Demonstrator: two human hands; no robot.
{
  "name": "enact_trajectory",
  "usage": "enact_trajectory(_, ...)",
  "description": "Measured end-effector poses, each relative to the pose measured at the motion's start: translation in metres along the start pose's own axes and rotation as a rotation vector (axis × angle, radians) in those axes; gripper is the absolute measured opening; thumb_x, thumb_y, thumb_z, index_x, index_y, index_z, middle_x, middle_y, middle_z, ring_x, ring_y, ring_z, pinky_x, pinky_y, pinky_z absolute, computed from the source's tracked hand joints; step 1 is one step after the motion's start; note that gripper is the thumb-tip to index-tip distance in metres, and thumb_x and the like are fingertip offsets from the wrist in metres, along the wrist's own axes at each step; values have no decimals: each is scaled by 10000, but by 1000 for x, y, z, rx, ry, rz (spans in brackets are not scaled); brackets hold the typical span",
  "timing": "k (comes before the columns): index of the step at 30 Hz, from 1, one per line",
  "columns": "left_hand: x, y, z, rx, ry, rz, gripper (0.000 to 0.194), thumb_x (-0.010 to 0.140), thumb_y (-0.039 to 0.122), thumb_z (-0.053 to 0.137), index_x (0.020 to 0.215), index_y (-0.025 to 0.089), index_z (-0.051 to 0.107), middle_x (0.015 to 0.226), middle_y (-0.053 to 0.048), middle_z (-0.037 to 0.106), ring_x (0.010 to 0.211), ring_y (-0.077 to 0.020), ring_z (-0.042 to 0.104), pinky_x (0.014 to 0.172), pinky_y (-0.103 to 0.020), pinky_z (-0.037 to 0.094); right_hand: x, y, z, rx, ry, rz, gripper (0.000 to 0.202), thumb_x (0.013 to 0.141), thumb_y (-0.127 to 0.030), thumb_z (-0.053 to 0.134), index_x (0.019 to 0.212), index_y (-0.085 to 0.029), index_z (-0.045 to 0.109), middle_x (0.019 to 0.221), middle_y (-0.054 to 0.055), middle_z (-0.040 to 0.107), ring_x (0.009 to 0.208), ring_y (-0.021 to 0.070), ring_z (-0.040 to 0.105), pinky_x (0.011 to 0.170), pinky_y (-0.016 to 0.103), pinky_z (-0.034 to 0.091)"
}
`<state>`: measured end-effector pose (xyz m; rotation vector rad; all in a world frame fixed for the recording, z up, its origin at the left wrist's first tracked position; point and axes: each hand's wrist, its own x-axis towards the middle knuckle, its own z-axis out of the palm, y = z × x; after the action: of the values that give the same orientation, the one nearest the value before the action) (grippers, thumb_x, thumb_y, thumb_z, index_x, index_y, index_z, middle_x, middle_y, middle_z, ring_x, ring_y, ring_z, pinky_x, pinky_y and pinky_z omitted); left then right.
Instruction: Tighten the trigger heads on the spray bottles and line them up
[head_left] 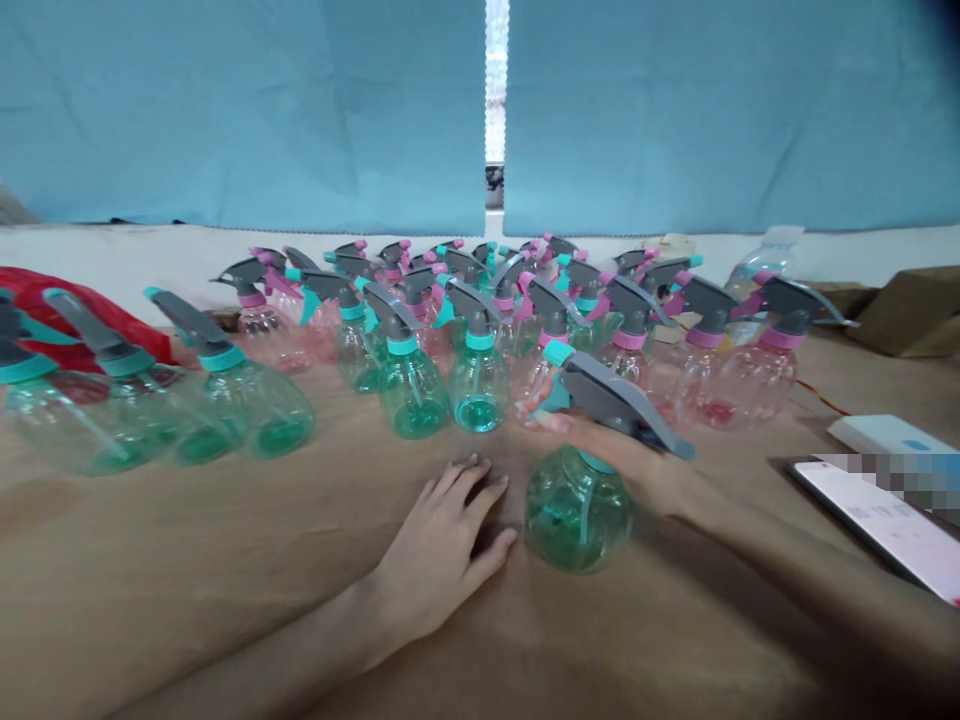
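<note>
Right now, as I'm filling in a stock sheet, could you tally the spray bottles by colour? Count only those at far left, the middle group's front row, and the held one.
Green spray bottles: 6 (3 far left, 2 front row, 1 in the right hand)
Pink spray bottles: 4 (front row)
Total: 10

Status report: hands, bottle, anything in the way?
Right hand gripping green spray bottle at neck. Left hand palm-down on table. Other spray bottles close behind.

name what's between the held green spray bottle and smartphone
In the head view, the right forearm and brown tabletop lie between the green spray bottle and smartphone.
</note>
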<state>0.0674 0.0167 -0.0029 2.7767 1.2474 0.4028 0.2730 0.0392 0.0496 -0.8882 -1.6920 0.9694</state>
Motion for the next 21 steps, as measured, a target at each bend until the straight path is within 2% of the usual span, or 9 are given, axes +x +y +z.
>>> enact_trajectory(3,0,0,0,-8,15,-1,388,903,337,497,1255,173,482,1309,-128,480,1234,-293,395,971,-472,370,1,3,4,28,99,4,256,792,-401,604,1017,-285,563,866,14,602,804,206,585,746,376,479)
enact_trajectory(5,0,0,1,-10,19,0,385,903,336,498,1253,176,482,1308,-126,480,1235,-293,396,970,-471,369,2,5,6,31,133,-8,263,784,-405,613,1004,-274,553,804,4,572,745,189,569,746,378,478)
enact_trajectory(10,0,-1,1,-9,16,1,387,901,338,499,1251,172,486,1308,-126,479,1233,-297,394,970,-475,371,3,5,5,14,111,-40,278,772,-400,624,1008,-272,551,733,-16,522,609,147,487,713,362,467)
enact_trajectory(16,0,0,1,14,-20,-13,403,905,331,500,1267,155,476,1322,-135,462,1237,-298,381,979,-479,359,1,4,4,15,65,16,315,799,-424,586,1082,-293,540,772,-9,533,640,151,508,629,319,439)
enact_trajectory(21,0,-1,2,16,-1,-2,408,908,343,494,1276,169,467,1326,-121,460,1240,-294,377,983,-478,356,0,7,2,66,52,55,272,798,-411,600,1021,-291,502,797,-12,529,655,149,502,647,328,436)
